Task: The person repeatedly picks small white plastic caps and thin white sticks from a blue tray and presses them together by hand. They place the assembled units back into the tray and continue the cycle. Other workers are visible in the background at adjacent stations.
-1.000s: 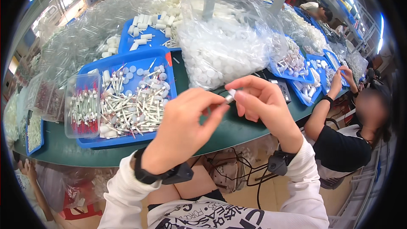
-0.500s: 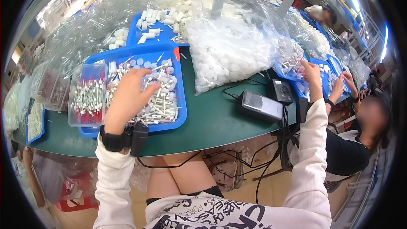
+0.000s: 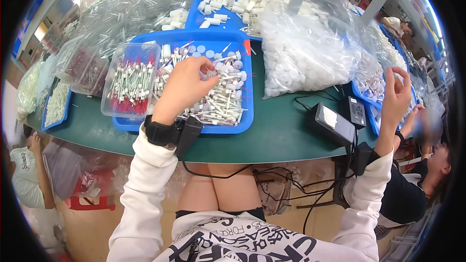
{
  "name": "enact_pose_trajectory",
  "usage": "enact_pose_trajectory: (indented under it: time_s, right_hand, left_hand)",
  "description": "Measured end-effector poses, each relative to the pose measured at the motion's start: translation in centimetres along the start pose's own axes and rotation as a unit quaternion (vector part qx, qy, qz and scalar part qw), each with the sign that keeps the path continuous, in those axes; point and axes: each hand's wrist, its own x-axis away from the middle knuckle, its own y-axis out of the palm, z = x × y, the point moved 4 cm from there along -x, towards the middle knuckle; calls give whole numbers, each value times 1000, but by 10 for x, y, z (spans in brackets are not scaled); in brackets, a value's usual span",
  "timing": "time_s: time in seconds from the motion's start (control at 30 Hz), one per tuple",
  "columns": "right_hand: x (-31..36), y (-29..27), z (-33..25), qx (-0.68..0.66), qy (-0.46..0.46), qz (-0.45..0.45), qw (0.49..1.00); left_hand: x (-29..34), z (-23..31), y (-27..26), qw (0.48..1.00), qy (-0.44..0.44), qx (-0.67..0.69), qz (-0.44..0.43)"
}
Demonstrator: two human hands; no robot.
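My left hand (image 3: 187, 87) is over the large blue tray (image 3: 247, 111), thumb and fingertips closed together. A small whitish piece shows at the fingertips, too small to make out. The tray holds loose thin white stick-like parts (image 3: 218, 107) and round translucent white discs (image 3: 200, 48). A clear plastic box (image 3: 114, 108) of white-and-red thin parts rests over its left side. My right hand (image 3: 397, 98) is raised at the right, beside another blue tray (image 3: 360, 90) of small white parts. Its fingers are curled but apart, with nothing visible in them.
A clear bag of white discs (image 3: 296, 70) stands beyond the green table (image 3: 272, 140). A black box-like device (image 3: 335, 123) with cables sits near the front edge. White cylinders (image 3: 213, 7) lie in a far blue tray. A co-worker (image 3: 407, 189) sits close at right.
My left hand has gone from fingers spread to fingertips closed over the same tray. My right hand has lifted a little by the right tray. The view has shifted.
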Motion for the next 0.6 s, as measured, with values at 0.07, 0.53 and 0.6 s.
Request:
enact_pose_trajectory:
  time_s: [0.07,0.53,0.6]
  right_hand:
    - [15,27,-43,-90,-36,-107,990]
    - [99,229,-148,128,-275,-554,775]
    - [104,230,-157,158,-263,-545,780]
  left_hand:
    - [-1,-2,-1,1000,-7,16,26]
    - [1,-19,-11,828,-162,534,58]
    - [0,-29,-7,762,-163,627,14]
